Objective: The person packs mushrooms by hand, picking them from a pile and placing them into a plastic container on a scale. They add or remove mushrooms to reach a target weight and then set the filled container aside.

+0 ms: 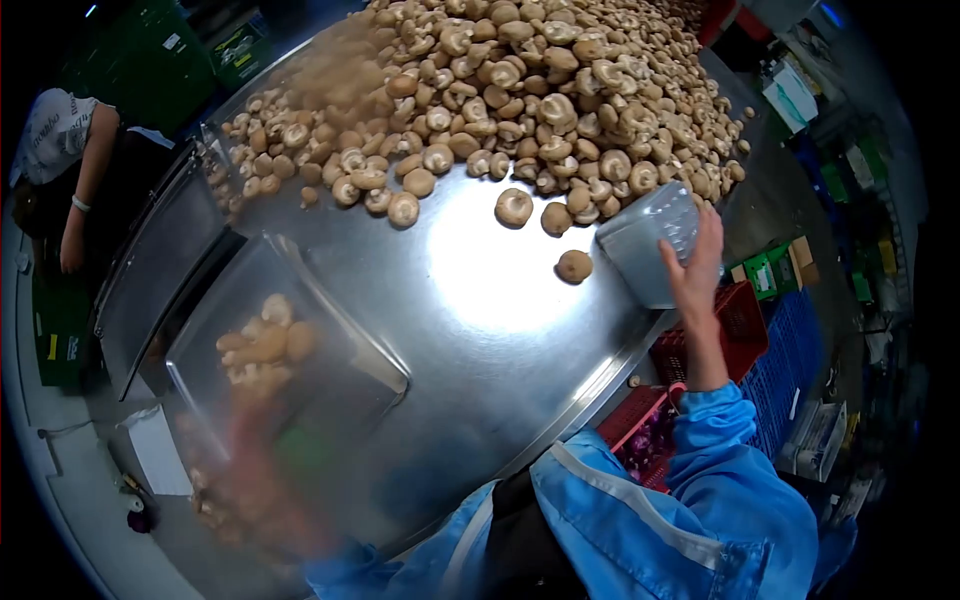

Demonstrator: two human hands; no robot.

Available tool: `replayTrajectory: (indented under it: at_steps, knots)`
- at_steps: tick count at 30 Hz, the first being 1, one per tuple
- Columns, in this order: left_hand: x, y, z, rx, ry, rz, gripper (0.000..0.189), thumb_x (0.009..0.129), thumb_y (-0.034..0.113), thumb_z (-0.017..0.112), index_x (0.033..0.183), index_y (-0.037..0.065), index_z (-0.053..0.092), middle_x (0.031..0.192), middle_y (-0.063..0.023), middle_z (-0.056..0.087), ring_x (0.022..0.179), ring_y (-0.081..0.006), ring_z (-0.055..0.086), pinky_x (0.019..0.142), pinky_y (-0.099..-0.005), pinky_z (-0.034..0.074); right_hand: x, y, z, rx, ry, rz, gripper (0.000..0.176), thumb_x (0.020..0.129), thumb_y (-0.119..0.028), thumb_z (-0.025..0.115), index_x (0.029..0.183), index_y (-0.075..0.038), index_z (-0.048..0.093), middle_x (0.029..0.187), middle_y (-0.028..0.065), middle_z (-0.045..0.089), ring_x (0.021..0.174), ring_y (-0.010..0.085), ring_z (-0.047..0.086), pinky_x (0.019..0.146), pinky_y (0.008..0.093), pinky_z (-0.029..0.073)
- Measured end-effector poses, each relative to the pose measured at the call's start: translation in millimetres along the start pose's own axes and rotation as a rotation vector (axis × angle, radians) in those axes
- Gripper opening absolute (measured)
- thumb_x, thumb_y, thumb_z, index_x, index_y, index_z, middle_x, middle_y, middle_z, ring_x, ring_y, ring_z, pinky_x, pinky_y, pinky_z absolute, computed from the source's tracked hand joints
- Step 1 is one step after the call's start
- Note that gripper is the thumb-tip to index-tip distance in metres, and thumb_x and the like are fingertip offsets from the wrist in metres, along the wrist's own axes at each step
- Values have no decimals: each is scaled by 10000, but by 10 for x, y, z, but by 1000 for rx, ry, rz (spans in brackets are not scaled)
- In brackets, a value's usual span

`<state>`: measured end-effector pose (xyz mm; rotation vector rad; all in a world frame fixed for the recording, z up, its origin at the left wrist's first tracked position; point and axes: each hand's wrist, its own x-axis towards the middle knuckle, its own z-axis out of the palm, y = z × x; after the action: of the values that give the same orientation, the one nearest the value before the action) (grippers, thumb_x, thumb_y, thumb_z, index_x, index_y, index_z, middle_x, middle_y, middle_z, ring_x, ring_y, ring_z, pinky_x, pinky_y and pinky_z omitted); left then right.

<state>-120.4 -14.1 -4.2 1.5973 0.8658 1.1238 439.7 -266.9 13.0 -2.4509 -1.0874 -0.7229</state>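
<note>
My right hand [697, 258] is at a dimpled metal box [640, 250] on the table's right edge, thumb on the near side and fingers along the far side. Brown-capped shiitake mushrooms [560, 115] form a large heap beyond it, and a few lie loose near the box, one of them a single mushroom [574, 266]. Smeared by motion, my left hand [262, 450] is at the lower left, below a clear-looking tray [350, 335]. A small cluster of mushrooms [268, 345] shows within the tray's outline. What the left hand holds, if anything, is too blurred to make out.
The shiny metal table [470, 370] has a raised edge. Red crates [645, 425] and a blue crate [790, 370] stand below on the right. Another person [75, 150] is at the far left, beside a green crate [60, 340]. A white sheet [160, 450] lies lower left.
</note>
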Motion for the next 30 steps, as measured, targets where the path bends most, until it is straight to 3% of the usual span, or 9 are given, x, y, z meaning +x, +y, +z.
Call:
replayTrajectory:
  at_steps: [1, 3, 7, 13, 23, 24, 28, 29, 30]
  knots:
    - [-6, -6, 122, -143, -65, 18, 398, 941, 107, 417, 1298, -57, 486, 1188, -218, 609, 1055, -305, 634, 907, -387, 500, 22, 92, -99, 98, -139, 77, 782, 783, -254, 746, 1404, 30, 364, 1379, 243, 442, 1286, 391, 426, 1097, 422, 328]
    - [28, 49, 518, -63, -93, 2, 372, 935, 94, 421, 1265, -55, 507, 1135, -200, 632, 994, -288, 656, 863, -359, 514, 27, 246, -346, 297, -415, 241, 816, 769, -320, 762, 1387, 43, 372, 1360, 260, 450, 1273, 411, 430, 1091, 437, 328]
    - [113, 272, 1355, 76, -264, -173, 312, 895, 29, 525, 1200, -25, 562, 1072, -143, 663, 947, -235, 671, 831, -313, 525, -101, 491, -147, 237, -245, 50, 825, 710, -398, 792, 1311, 48, 445, 1275, 255, 503, 1204, 405, 473, 1037, 450, 371]
    - [-13, 442, 2379, 33, -559, -213, 255, 877, 38, 605, 1129, 4, 608, 1005, -108, 686, 928, -201, 671, 853, -310, 514, -51, 444, -158, 186, -109, 37, 809, 580, -373, 855, 1188, 41, 518, 1101, 234, 570, 1073, 392, 530, 955, 454, 414]
    - [-171, 484, 2865, -202, -642, -346, 316, 897, 36, 600, 1209, -4, 566, 1057, -123, 672, 923, -210, 668, 829, -300, 512, -94, 274, -410, 175, -31, 6, 760, 593, -274, 812, 1209, 26, 485, 1054, 204, 545, 996, 363, 514, 917, 436, 406]
    - [-139, 475, 2880, -209, -633, -357, 344, 892, 33, 607, 1230, -1, 555, 1066, -126, 670, 932, -214, 666, 831, -299, 510, -94, 200, -497, 219, -73, 23, 776, 596, -298, 813, 1219, 25, 480, 1069, 201, 547, 1005, 358, 521, 921, 435, 412]
    - [43, 765, 3144, -72, -478, -16, 420, 853, 26, 641, 1260, 7, 538, 1075, -121, 669, 985, -225, 652, 865, -308, 502, -223, -296, -842, 526, -382, -50, 877, 624, -406, 810, 1297, 20, 442, 1172, 192, 543, 1127, 327, 528, 987, 415, 426]
    - [132, 853, 3225, -23, -446, 103, 419, 837, 32, 662, 1241, 10, 554, 1067, -111, 672, 998, -228, 649, 880, -319, 504, -352, -482, -836, 728, -536, 8, 882, 653, -429, 809, 1313, 19, 435, 1186, 183, 554, 1179, 308, 516, 1018, 400, 412]
    - [193, 811, 3202, -11, -494, 148, 390, 833, 37, 670, 1209, 9, 571, 1049, -109, 676, 981, -227, 654, 867, -320, 510, -364, -629, -887, 939, -877, 48, 896, 680, -442, 803, 1346, 16, 417, 1209, 174, 566, 1185, 294, 526, 1026, 396, 403]
